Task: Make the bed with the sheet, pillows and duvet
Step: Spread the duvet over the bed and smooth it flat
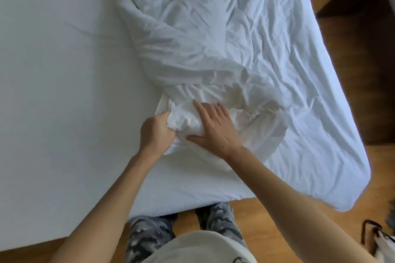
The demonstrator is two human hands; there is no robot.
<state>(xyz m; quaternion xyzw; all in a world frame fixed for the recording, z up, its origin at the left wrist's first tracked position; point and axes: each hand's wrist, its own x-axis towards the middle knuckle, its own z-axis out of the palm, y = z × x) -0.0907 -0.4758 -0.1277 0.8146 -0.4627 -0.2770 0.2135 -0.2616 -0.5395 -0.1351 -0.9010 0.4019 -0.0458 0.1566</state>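
Left hand [157, 132] grip bunching duvet [213, 49]; right hand [213, 128] flat atop.

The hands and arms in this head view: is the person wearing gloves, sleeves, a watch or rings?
Nothing shows on them. The left hand and right hand are bare: no gloves, and no rings or watch that can be seen. Both forearms are uncovered up to the picture's edge, so any sleeves end out of view. Lower down, the person wears a pale top and grey patterned trousers.

Bare forearms, no sleeves or jewellery; a plain off-white top [198, 247]; grey camouflage-patterned trousers [149, 235] with black and white patches.
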